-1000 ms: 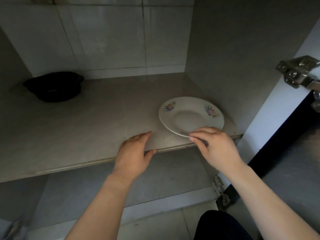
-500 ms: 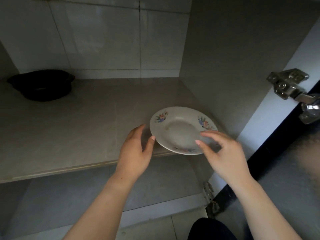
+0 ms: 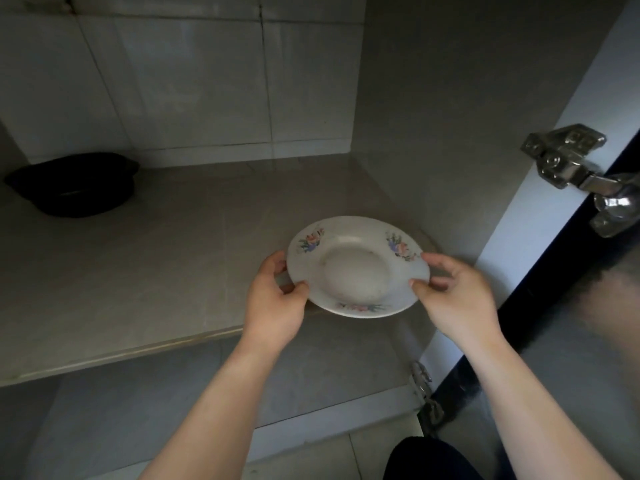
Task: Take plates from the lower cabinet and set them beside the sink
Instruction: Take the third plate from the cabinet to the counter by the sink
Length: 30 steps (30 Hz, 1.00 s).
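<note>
We look into dim light: a tiled back wall (image 3: 194, 81), a grey shelf (image 3: 138, 271), a black bowl (image 3: 72, 185) at its back left corner, a steel hinge (image 3: 568, 161).

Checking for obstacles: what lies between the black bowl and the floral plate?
Bare shelf, then the left hand gripping the floral plate, in the head view.
</note>
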Each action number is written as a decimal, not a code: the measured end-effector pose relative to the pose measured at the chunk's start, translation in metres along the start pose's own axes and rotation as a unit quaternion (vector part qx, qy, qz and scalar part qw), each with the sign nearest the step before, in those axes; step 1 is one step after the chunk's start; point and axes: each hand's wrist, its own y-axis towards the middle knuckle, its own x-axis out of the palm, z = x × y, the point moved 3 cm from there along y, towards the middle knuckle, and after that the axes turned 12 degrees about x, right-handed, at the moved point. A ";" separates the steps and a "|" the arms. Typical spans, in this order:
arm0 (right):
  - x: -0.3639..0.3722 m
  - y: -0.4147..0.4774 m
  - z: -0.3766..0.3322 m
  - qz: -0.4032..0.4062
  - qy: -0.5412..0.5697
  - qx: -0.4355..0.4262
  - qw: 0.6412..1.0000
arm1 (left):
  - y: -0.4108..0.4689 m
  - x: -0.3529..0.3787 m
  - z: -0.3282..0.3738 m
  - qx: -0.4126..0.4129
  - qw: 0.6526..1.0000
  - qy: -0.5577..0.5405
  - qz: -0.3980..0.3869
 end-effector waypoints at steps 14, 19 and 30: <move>0.007 -0.003 -0.012 -0.072 0.044 0.019 0.996 | -0.006 -0.006 0.005 -0.049 0.998 -0.039 0.011; 0.008 -0.005 -0.011 -0.086 0.054 0.013 0.995 | -0.009 -0.014 0.005 -0.062 0.998 -0.031 -0.007; 0.046 -0.028 -0.016 -0.151 0.046 0.002 0.987 | -0.036 -0.073 0.008 -0.096 0.994 0.013 0.044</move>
